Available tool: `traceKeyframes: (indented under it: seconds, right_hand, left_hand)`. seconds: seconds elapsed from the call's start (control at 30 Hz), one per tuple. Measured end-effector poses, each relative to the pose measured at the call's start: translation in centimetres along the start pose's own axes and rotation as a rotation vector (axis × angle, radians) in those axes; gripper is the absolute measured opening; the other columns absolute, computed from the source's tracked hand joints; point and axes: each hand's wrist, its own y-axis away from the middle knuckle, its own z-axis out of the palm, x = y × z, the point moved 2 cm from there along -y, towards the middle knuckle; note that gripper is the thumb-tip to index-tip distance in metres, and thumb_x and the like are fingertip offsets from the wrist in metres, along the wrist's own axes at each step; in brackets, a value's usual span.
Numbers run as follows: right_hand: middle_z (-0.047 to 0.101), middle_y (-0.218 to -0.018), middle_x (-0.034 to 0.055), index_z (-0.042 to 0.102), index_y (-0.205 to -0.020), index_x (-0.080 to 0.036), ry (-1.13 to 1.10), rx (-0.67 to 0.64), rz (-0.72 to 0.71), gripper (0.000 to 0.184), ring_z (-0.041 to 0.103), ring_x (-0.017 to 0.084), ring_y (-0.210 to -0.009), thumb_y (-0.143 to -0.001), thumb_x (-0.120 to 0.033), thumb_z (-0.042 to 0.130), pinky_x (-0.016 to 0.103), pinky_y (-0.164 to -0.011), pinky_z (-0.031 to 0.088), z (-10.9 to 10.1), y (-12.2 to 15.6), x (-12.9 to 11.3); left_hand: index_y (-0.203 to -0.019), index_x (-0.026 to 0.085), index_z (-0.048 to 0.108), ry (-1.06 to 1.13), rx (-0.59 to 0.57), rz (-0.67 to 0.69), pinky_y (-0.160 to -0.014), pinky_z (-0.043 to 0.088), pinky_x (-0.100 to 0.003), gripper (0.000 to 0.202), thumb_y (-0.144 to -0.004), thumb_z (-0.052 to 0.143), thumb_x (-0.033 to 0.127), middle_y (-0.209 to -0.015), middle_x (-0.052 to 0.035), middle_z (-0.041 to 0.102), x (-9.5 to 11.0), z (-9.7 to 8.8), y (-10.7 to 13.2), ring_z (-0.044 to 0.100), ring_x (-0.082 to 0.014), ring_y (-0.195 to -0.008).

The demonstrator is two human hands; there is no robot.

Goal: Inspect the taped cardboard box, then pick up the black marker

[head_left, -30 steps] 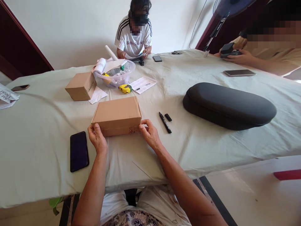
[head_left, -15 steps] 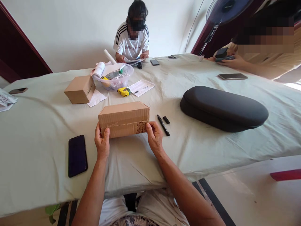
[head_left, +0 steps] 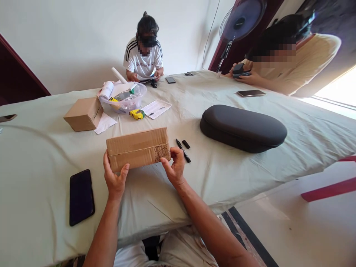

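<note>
— What's nearest the camera?

— The left hand (head_left: 114, 180) and right hand (head_left: 174, 167), fingers closed on the two ends of a cardboard box (head_left: 138, 149), thumbs on its near face. A black phone (head_left: 81, 196) lies just left of them on the table (head_left: 41, 155).

— How does the box look?

— Plain brown, oblong, a band of clear tape along the facing side, a dark pen scribble near its right end. It's tipped up over the table's near edge, broad face toward the camera, long axis left to right, right end slightly higher.

— And beyond it?

— A black marker (head_left: 183, 150) and its cap (head_left: 186, 144) just right, then a dark oval case (head_left: 243, 128). Farther off, a second box (head_left: 83, 114), a yellow tape measure (head_left: 137, 114), a clear bowl (head_left: 125, 102).
</note>
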Motion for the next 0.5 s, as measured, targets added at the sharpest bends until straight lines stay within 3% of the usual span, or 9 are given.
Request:
traceKeyframes:
  seconds: [0.07,0.17,0.33,0.5]
  right_hand:
    - [0.045,-0.076,-0.0041,0.047,-0.095,-0.024,0.052,-0.015,-0.038,0.040,0.043,0.012,-0.061,-0.081,-0.057,0.067,0.029,-0.057,0.042,0.2,0.1,0.0]
    - [0.050,-0.080,-0.0022,0.048,-0.102,-0.024,0.155,0.020,-0.099,0.049,0.046,0.014,-0.063,-0.078,-0.060,0.070,0.030,-0.058,0.044,0.3,0.3,-0.1]
    - [0.059,-0.091,0.0050,0.051,-0.110,-0.022,0.363,0.094,-0.092,0.056,0.056,0.022,-0.078,-0.079,-0.067,0.066,0.040,-0.072,0.050,0.6,0.5,-0.3]
    - [0.058,-0.110,0.0113,0.045,-0.124,-0.020,0.365,0.071,-0.039,0.077,0.059,0.027,-0.099,-0.074,-0.073,0.068,0.047,-0.083,0.053,1.1,1.0,-0.4]
  left_hand:
    - [-0.151,0.021,0.035,-0.017,0.021,0.066,-0.112,0.043,-0.045,0.105,-0.066,0.079,0.066,-0.150,-0.0201,0.046,0.2,0.0,0.0,0.050,-0.0334,-0.137]
    - [-0.151,0.018,0.030,-0.049,0.067,0.129,-0.105,0.048,-0.046,0.113,-0.063,0.079,0.070,-0.137,-0.0215,0.055,0.6,0.1,0.2,0.059,-0.0331,-0.124]
    - [-0.144,0.016,0.036,-0.163,0.133,0.147,-0.110,0.042,-0.050,0.098,-0.068,0.079,0.061,-0.135,-0.0218,0.054,0.9,1.0,1.2,0.056,-0.0347,-0.127]
    - [-0.141,0.017,0.036,-0.171,0.144,0.108,-0.111,0.041,-0.051,0.097,-0.066,0.081,0.059,-0.138,-0.0197,0.049,1.5,2.1,2.3,0.052,-0.0345,-0.130]
